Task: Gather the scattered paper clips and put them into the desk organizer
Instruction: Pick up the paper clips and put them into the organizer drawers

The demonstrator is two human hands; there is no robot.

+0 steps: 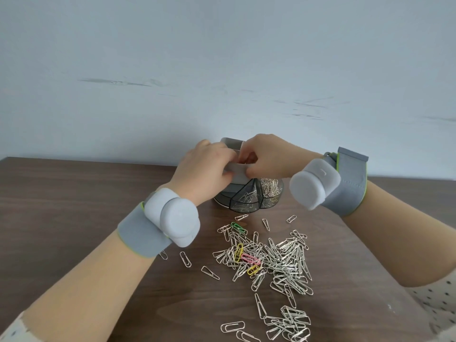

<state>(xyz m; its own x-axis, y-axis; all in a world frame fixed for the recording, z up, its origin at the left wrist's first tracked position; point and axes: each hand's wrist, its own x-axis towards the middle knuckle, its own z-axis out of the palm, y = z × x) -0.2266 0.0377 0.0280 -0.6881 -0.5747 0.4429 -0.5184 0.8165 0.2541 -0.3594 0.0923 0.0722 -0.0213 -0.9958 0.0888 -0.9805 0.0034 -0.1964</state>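
Nearest, most of the paper clips (274, 262) lie loose on the brown desk (74, 230), heaped in 1 big silver tangle with a few coloured ones (green, yellow, pink) and strays around its edge, so the gathering looks barely begun. Beyond the heap stands the round desk organizer (249, 196), its clear wedge compartments already holding silver clips, at least 2 of them well filled. Over its top both hands meet: the left hand (202, 169) and the right hand (269, 159) have fingers curled in toward each other, pinched at a pale grey band across the organizer's upper part, probably steadying or opening it. Whether either hand also holds clips, I cannot tell.
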